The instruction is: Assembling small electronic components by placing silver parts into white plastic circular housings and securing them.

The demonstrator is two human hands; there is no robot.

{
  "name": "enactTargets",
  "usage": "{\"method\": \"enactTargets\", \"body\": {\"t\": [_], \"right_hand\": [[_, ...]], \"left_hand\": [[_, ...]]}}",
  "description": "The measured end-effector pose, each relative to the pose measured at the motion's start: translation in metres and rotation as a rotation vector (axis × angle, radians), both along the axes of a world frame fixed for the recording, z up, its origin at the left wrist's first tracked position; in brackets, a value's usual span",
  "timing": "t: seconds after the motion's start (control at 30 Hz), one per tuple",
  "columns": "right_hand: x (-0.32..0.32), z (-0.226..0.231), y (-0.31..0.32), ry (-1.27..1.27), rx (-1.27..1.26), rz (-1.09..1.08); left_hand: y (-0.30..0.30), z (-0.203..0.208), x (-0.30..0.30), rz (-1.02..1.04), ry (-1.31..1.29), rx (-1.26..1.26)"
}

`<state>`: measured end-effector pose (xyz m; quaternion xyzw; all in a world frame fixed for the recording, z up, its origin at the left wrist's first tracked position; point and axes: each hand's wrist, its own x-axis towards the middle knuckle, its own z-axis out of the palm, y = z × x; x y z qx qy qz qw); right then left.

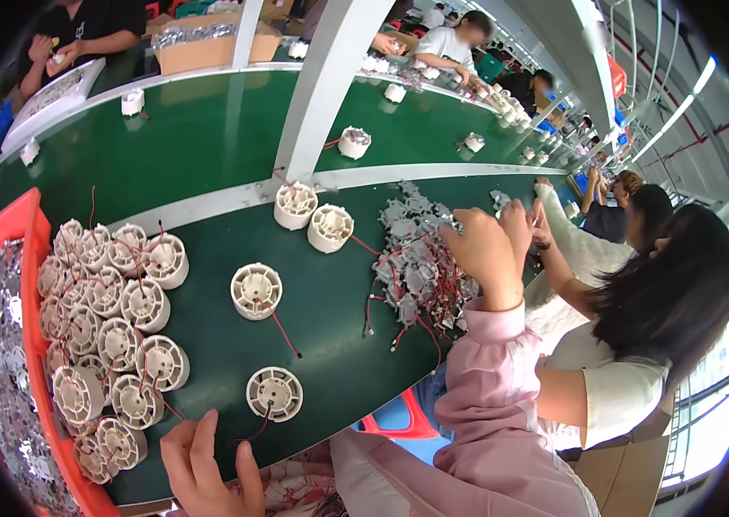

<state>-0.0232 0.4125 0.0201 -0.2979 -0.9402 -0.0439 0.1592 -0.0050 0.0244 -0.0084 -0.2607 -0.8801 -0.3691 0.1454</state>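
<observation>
Head view: my left hand [209,470] is at the near edge of the green table [209,362], its fingers loosely bent and the thumb standing well apart from them, with nothing I can see in its grip. Near its fingertips, the thin lead [257,424] of the lower lone housing [275,394] curls down toward the gap between finger and thumb; I see no pinch on it.

My right hand [489,254] reaches out from a pink sleeve [489,345] to the far side of a heap of grey plastic parts [412,233], the fingers bent at the heap's upper right. I cannot tell how far that grip is open or whether it has hold of a part, since the back of the hand hides the fingertips. Red wires [446,297] tangle along the near side of the heap, some with small pale plugs.

The housings are white, round and spoked. Beyond the lower lone one sits the upper lone housing [256,291], its red lead trailing toward me. Two more housings [330,228] stand side by side near the foot of a white post [321,95]. To my left a crowded group of housings [119,345] lies against a red bin [30,220] full of silvery pieces [7,345]. Past a pale rail [201,205], a green belt [209,116] carries scattered housings, and to my right sits a co-worker in a white short-sleeved top [627,396].
</observation>
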Motion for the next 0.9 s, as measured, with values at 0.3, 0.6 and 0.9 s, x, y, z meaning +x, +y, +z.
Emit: {"method": "enactTargets", "body": {"t": [0.3, 0.6, 0.9], "right_hand": [[-0.005, -0.015, 0.016, 0.21, -0.106, 0.174], [0.019, 0.055, -0.101, 0.512, -0.09, 0.424], [0.039, 0.057, -0.189, -0.127, -1.483, 0.927]], "left_hand": [[-0.002, -0.001, 0.0, -0.083, 0.024, 0.022], [-0.003, 0.018, -0.001, -0.255, 0.174, 0.182], [-0.011, 0.019, 0.008, -0.577, -0.811, 0.617]]}}
